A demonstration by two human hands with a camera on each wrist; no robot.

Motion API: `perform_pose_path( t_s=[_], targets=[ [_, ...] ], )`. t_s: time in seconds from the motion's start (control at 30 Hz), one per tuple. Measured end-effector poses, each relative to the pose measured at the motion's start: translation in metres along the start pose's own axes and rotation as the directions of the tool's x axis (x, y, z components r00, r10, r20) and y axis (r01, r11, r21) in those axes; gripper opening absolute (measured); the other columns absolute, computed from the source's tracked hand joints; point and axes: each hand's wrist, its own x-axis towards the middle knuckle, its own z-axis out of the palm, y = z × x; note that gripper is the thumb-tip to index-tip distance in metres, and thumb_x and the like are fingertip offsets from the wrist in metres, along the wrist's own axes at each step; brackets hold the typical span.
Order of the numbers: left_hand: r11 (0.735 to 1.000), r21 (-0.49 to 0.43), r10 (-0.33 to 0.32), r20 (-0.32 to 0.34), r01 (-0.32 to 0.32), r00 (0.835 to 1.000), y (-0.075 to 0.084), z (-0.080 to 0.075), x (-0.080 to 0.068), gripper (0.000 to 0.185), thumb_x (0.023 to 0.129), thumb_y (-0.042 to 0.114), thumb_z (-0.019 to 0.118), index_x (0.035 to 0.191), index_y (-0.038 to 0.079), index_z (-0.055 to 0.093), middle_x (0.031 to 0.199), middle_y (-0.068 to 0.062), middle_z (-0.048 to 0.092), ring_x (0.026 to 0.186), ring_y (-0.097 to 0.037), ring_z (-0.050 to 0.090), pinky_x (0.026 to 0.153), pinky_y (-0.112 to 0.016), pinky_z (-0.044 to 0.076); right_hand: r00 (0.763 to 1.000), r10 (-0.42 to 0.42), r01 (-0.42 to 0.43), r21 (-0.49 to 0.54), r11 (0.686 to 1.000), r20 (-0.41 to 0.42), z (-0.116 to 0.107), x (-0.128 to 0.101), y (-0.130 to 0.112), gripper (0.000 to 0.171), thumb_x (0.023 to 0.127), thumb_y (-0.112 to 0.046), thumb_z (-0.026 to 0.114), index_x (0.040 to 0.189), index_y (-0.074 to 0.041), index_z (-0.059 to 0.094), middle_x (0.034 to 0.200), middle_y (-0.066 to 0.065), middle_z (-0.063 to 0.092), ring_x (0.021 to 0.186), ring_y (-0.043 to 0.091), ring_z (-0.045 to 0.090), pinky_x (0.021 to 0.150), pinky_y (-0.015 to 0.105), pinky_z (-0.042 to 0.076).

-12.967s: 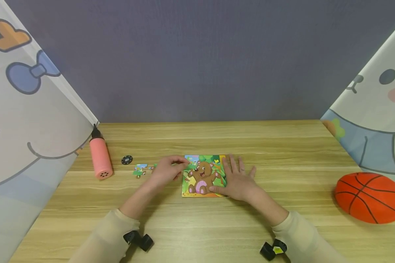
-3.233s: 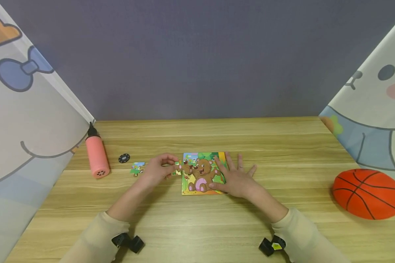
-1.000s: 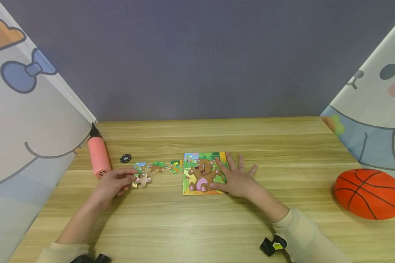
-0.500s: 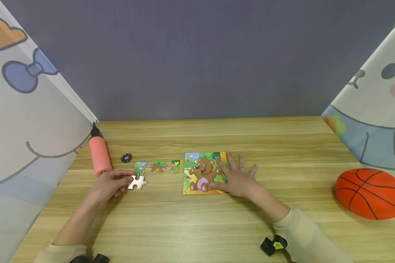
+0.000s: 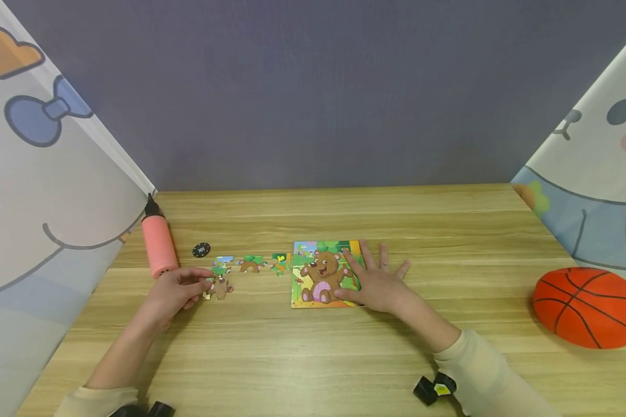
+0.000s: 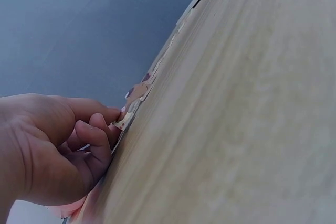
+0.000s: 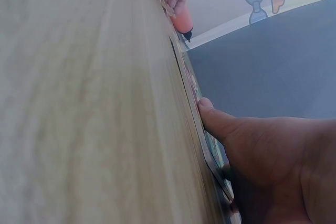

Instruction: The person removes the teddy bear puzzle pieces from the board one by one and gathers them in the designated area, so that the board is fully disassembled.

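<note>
A bear jigsaw board [image 5: 322, 274] lies on the wooden table [image 5: 313, 359] at the middle. My right hand [image 5: 378, 284] rests flat and open on its right part, thumb on the board's edge [image 7: 207, 145]. My left hand [image 5: 179, 289] pinches a loose brown puzzle piece [image 5: 219, 287] to the left of the board, low on the table; the left wrist view shows the piece [image 6: 134, 109] held at my fingertips [image 6: 100, 129]. Three more loose pieces [image 5: 249, 265] lie in a row between that piece and the board.
A pink hand pump [image 5: 156, 246] stands at the left beside a small black disc [image 5: 201, 250]. An orange basketball [image 5: 586, 307] sits at the right edge. Printed fabric panels [image 5: 42, 191] close both sides; a grey wall stands behind.
Earlier my left hand worked at the board's left edge; it has since moved left with a piece. In the last second the piece was turned from pale side up to picture side up.
</note>
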Motion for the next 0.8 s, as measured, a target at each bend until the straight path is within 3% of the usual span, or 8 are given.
perform_pose_path(
  t_s=[0.23, 0.57, 0.8],
  targets=[
    [1.0, 0.01, -0.022, 0.007, 0.022, 1.0, 0.0011, -0.0003, 0.0001, 0.028, 0.098, 0.004, 0.065, 0.121, -0.011, 0.063, 0.082, -0.003, 0.061, 0.063, -0.009, 0.049, 0.052, -0.023, 0.044, 1.0, -0.001, 0.001, 0.003, 1.0, 0.0, 0.0006, 0.0001, 0.0001, 0.096, 0.09, -0.076, 0.05, 0.164, -0.024, 0.017, 0.168, 0.016, -0.005, 0.145, 0.056, -0.011, 0.091, 0.09, -0.005],
    [1.0, 0.025, 0.006, 0.005, -0.006, 1.0, 0.0023, 0.0019, -0.0019, 0.031, 0.097, 0.005, 0.066, 0.123, -0.011, 0.062, 0.094, -0.005, 0.066, 0.063, -0.009, 0.049, 0.052, -0.023, 0.044, 1.0, -0.005, 0.005, 0.003, 1.0, -0.007, 0.0018, 0.0005, 0.0014, 0.096, 0.09, -0.076, 0.051, 0.164, -0.024, 0.017, 0.168, 0.017, -0.005, 0.145, 0.057, -0.01, 0.091, 0.09, -0.004],
    [1.0, -0.005, 0.015, -0.052, -0.015, 0.999, 0.0076, 0.0034, -0.0037, 0.032, 0.1, 0.008, 0.063, 0.125, -0.011, 0.059, 0.091, -0.006, 0.062, 0.06, -0.009, 0.047, 0.05, -0.023, 0.041, 1.0, -0.005, 0.005, 0.013, 1.0, -0.008, 0.0008, 0.0003, 0.0004, 0.096, 0.09, -0.075, 0.052, 0.164, -0.025, 0.016, 0.168, 0.017, -0.005, 0.145, 0.057, -0.011, 0.091, 0.09, -0.006]
  ],
)
